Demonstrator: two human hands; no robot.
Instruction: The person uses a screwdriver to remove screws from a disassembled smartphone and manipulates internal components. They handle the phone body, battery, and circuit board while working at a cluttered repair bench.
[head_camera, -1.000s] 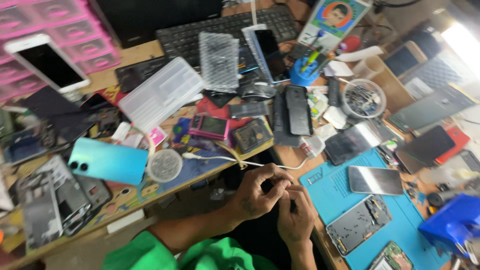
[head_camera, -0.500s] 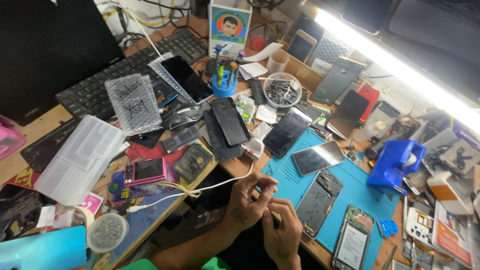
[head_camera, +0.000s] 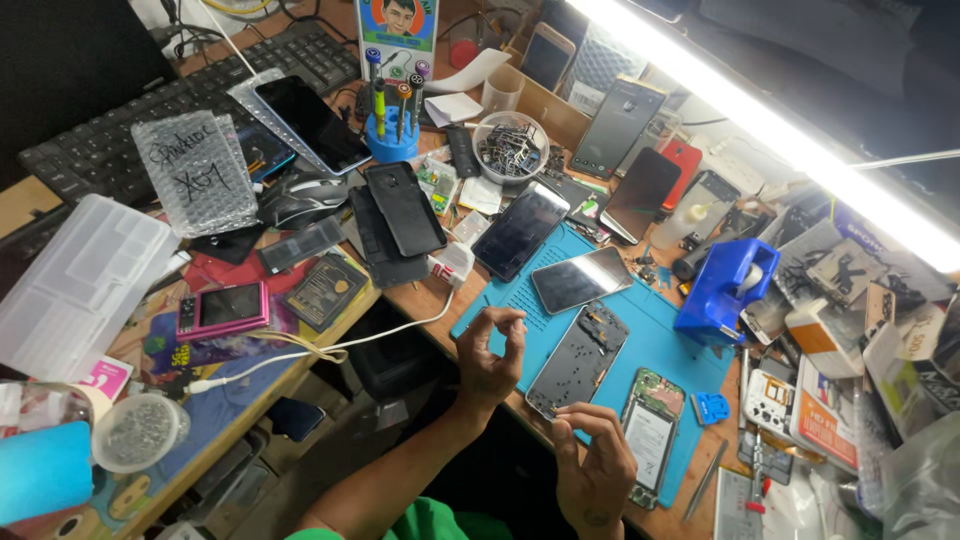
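Observation:
My left hand (head_camera: 488, 358) hovers at the near edge of the blue work mat (head_camera: 668, 345), thumb and forefinger curled apart with nothing visible between them. My right hand (head_camera: 596, 468) is lower right, its bent fingertips at the near end of an opened dark phone body (head_camera: 578, 360) lying on the mat. Beside that lies another opened phone with a white battery (head_camera: 650, 432). Two phones with dark screens (head_camera: 520, 230) (head_camera: 580, 280) lie further up the mat.
A white cable (head_camera: 330, 350) runs across the desk edge on the left. A blue tape dispenser (head_camera: 722, 288), a blue screwdriver stand (head_camera: 392, 135), a bowl of small parts (head_camera: 510, 148), a keyboard (head_camera: 120, 130), a pink device (head_camera: 222, 310) and several phones crowd the desk.
The view swung further right along the desk. My hands, joined together before, have separated: the left lifted to the mat's edge, the right moved to the opened phone's near end.

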